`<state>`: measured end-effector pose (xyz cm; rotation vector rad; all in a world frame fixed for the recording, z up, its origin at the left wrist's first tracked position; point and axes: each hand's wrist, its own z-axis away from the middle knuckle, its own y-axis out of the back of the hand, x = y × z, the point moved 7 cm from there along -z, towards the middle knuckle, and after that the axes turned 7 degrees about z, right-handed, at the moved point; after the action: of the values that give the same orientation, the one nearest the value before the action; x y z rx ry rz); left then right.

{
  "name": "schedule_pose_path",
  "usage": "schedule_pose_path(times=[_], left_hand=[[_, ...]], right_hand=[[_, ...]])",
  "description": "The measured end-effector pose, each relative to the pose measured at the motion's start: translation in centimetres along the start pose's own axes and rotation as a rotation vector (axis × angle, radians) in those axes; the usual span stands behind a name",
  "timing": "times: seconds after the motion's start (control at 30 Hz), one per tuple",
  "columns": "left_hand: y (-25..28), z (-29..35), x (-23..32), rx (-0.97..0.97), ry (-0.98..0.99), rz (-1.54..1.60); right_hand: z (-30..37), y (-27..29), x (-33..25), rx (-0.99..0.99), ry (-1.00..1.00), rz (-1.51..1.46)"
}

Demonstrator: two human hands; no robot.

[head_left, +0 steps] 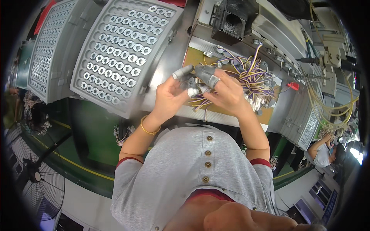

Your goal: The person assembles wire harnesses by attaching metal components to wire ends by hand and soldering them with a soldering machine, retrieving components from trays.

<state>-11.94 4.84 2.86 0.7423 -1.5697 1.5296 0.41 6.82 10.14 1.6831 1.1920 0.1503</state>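
— Where is the part (191,82)?

— At twelve o'clock, between both hands. The left hand (167,98) seems to pinch it; the right hand (230,94) has bent fingers beside it, gripping or not, I cannot tell.

— And the progress?

— Midway, I judge. At ten o'clock, the tray (162,54) holds many rings (116,52), some pockets bare; at two, wires (256,73) lie heaped.

A small grey part (191,83) sits between fingers (183,72).

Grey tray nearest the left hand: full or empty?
Partly full: metal parts sit in rows across most of the tray, but bare pockets show at its top left.
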Motion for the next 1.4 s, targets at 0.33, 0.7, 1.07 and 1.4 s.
schedule_pose_path(times=[0.33, 0.7, 1.07, 1.4], left_hand=[[-3.7, 0.9, 0.9, -0.02, -0.082, -0.23], [-5.1, 1.6, 0.0, -0.012, 0.068, -0.18], [-8.1, 2.2, -0.8, -0.206, -0.12, -0.171], [-2.4, 1.3, -0.6, 0.161, 0.016, 0.246]], right_hand=[[1.4, 2.8, -0.6, -0.065, 0.064, -0.022], [4.7, 4.5, 0.8, 0.063, -0.214, -0.312], [10.1, 0.1, 1.4, 0.429, -0.628, -1.209], [9.9, 0.7, 3.5, 0.222, -0.729, -0.757]])
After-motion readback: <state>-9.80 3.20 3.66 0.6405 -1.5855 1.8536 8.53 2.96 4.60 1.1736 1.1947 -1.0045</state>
